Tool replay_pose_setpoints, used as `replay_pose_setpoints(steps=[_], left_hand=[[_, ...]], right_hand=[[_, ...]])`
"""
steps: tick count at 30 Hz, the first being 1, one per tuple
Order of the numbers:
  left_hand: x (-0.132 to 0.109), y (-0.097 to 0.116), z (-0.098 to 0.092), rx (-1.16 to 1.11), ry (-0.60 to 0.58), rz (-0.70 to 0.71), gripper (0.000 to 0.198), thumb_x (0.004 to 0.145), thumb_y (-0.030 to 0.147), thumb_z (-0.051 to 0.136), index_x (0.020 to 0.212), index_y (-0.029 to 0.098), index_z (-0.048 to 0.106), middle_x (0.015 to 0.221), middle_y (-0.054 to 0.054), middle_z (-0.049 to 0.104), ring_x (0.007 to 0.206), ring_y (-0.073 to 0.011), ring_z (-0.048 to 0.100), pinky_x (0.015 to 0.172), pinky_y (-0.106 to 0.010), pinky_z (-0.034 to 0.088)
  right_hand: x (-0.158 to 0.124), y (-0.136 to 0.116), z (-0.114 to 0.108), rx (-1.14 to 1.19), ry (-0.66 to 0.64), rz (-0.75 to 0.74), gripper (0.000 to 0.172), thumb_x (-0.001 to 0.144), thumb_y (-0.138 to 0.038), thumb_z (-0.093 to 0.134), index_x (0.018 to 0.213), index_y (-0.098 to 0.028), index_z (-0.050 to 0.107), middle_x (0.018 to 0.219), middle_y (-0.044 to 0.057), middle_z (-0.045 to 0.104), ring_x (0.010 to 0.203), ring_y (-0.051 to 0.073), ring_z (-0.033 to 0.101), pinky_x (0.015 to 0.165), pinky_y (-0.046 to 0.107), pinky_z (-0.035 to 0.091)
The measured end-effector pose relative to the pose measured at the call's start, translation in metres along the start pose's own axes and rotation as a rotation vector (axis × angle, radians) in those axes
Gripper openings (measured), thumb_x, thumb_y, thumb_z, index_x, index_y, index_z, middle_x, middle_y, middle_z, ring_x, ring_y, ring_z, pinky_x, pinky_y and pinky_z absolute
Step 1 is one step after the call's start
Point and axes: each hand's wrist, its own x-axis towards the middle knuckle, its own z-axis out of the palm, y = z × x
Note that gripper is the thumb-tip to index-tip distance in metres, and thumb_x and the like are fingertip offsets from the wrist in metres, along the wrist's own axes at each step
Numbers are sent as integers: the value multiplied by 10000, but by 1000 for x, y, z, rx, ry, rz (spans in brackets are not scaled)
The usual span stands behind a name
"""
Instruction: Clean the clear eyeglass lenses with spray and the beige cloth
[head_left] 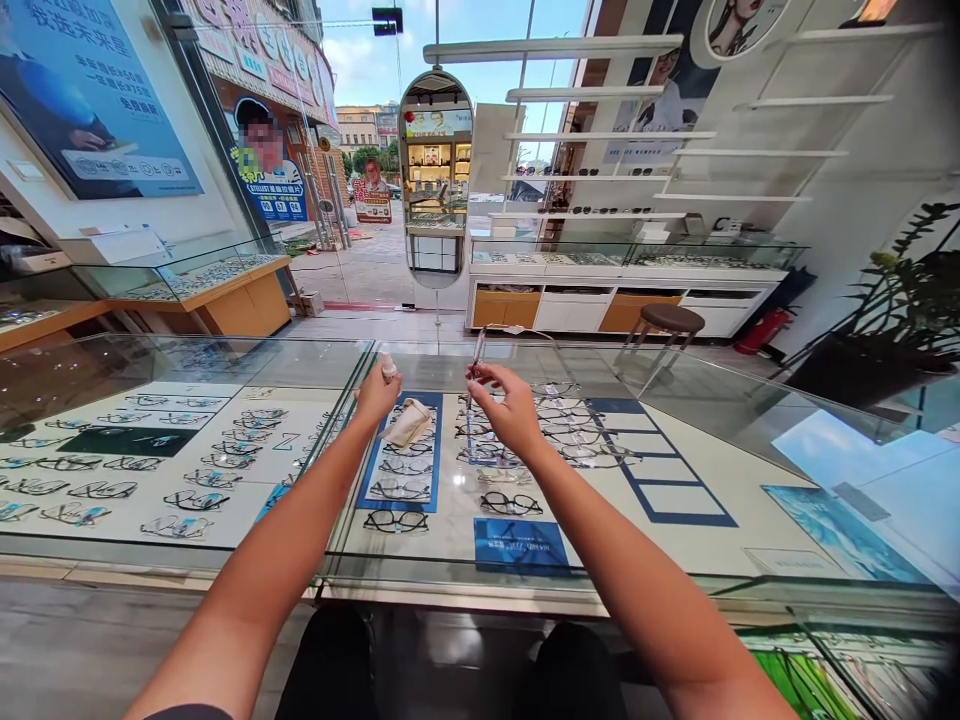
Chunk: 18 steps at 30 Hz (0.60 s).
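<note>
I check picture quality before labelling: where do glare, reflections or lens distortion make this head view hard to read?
Head view: bright daylight from the street; the glass counter top mirrors sky and shelves at right, veiling frames below; wide-lens bending curves the edges and stretches the forearms; the thin glasses in the right hand are faint against the background; left hand with its cloth is sharp.

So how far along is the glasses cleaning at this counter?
Midway, it seems. The right hand holds up a pair of glasses over the glass counter; the left hand holds a small bottle, a cloth lying beside it. No wiping shows yet. Whether the frames in the case are done cannot be told.
</note>
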Motion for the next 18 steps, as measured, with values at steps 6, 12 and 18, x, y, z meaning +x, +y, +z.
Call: replay_pose_setpoints(steps=[6, 12, 18], left_hand=[[-12, 24, 9, -403, -234, 87, 361, 805, 458, 703, 1104, 269, 628, 936, -16, 674, 816, -191, 619, 698, -295, 490], [-41, 54, 4, -745, -495, 145, 460, 750, 675, 774, 859, 254, 621, 753, -24, 604, 719, -193, 564, 656, -328, 478], [-59, 73, -5, -790, -616, 161, 829, 832, 1054, 487, 595, 261, 526, 597, -43, 460, 617, -194, 474, 649, -389, 491]], right_hand=[[0, -3, -1, 30, -18, 14, 364, 975, -479, 708, 1209, -230, 835, 1216, 117, 878, 1012, 294, 783, 940, 465, 587], [-1, -7, 2, 156, -112, 76, 330, 957, -490, 736, 1126, -234, 859, 1176, 97, 889, 961, 263, 751, 900, 428, 574], [-3, -14, 4, 300, -250, 150, 341, 947, -491, 760, 1135, -226, 862, 1100, 80, 875, 995, 257, 755, 923, 415, 574]])
